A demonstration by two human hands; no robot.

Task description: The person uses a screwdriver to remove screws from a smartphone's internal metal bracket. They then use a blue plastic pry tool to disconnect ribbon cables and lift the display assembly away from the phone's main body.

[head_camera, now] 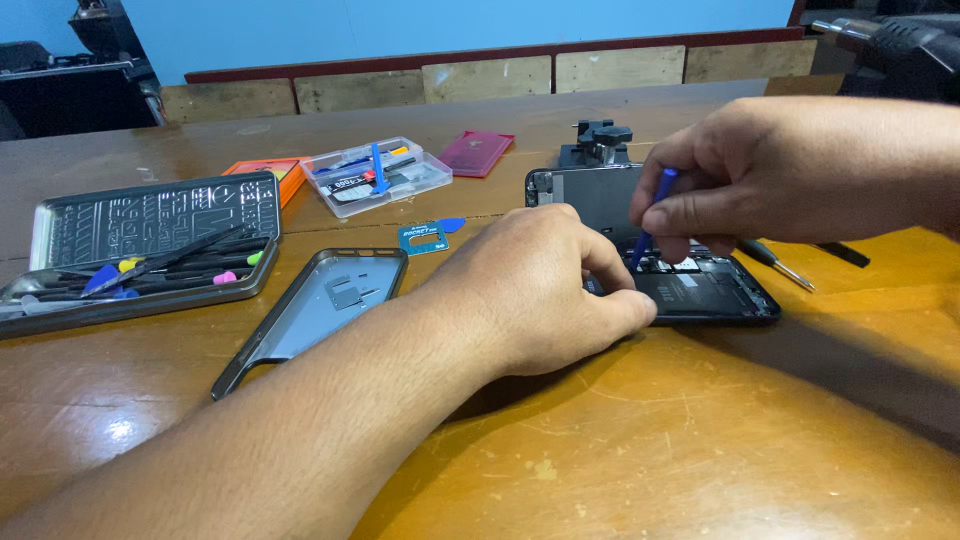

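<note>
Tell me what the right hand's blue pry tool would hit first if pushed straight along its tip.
The right hand holds the blue pry tool angled down-left. Straight on, its tip would likely meet the opened phone's internals, just beside the left hand; exact depth is unclear.
</note>
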